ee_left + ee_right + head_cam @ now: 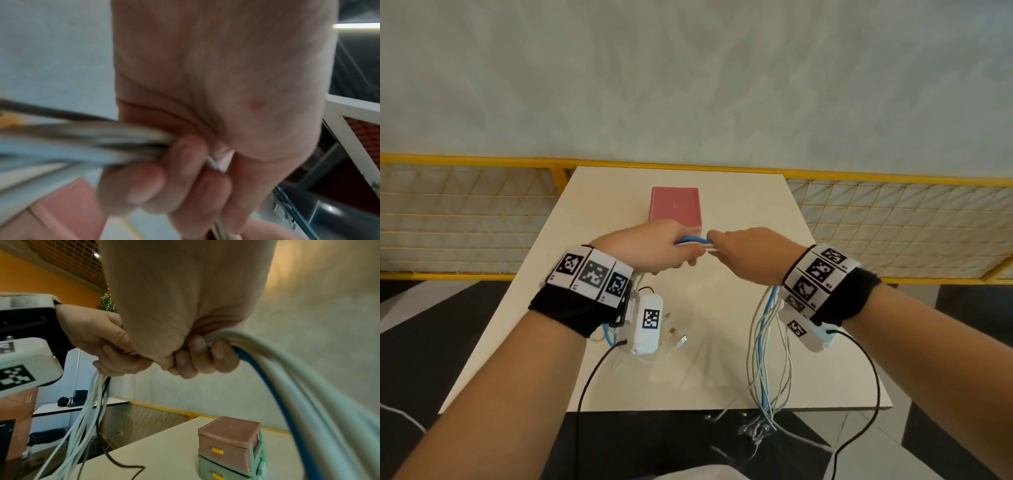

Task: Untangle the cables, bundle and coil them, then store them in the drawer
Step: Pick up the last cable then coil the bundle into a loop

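left hand clenched round cables | right hand gripping same bundle | drawer box just beyond, on table

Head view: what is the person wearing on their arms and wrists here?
Bare forearms, no sleeves. Each wrist carries a black fabric wristband beside a white band printed with black square fiducial markers. A white rounded camera housing hangs under each wrist, left and right, each bearing a similar marker. A thin black cable trails from each housing.
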`<state>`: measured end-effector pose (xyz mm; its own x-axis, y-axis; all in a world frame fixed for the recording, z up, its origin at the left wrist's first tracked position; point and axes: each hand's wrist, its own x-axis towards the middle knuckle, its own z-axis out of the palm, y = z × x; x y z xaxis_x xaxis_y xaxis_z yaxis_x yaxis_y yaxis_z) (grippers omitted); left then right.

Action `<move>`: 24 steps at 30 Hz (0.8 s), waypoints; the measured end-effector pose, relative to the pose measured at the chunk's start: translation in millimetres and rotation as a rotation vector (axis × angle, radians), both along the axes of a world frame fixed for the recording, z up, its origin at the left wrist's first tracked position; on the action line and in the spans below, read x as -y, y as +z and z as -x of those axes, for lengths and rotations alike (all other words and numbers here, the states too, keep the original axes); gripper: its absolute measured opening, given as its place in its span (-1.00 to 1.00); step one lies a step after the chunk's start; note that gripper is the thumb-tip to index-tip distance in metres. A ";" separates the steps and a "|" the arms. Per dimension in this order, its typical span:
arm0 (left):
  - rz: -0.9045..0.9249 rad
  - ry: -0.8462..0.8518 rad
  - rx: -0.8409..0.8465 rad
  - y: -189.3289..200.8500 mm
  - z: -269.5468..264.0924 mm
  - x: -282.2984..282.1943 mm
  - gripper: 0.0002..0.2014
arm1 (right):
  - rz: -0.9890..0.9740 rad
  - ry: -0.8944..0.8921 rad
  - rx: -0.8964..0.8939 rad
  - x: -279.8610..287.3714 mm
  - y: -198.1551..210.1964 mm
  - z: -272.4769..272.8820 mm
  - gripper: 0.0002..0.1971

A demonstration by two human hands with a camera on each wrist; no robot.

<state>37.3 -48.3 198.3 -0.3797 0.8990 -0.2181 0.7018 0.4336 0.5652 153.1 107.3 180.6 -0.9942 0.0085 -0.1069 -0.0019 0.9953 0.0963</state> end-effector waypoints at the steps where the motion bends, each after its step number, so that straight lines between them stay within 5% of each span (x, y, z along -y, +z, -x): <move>1: -0.003 0.008 0.034 0.2 -0.1 -2.1 -0.68 | 0.002 0.006 -0.016 -0.8 -0.2 0.8 -0.77; 6: 0.008 0.020 0.053 -8.0 -5.2 -12.6 -0.65 | 0.093 0.038 -0.082 2.1 4.6 4.1 -0.79; 10: -0.256 0.128 0.003 1.4 -6.5 -12.8 -0.69 | 0.587 -0.001 -0.192 -9.8 2.8 10.0 -0.86; 13: -0.459 0.210 -0.040 15.0 -6.8 -12.3 -0.72 | 0.777 -0.035 -0.283 -17.7 -11.4 13.6 -0.95; 24: -0.830 0.392 0.217 26.0 -0.4 -8.9 -0.70 | 0.911 -0.080 -0.218 -16.5 -61.1 41.7 -0.99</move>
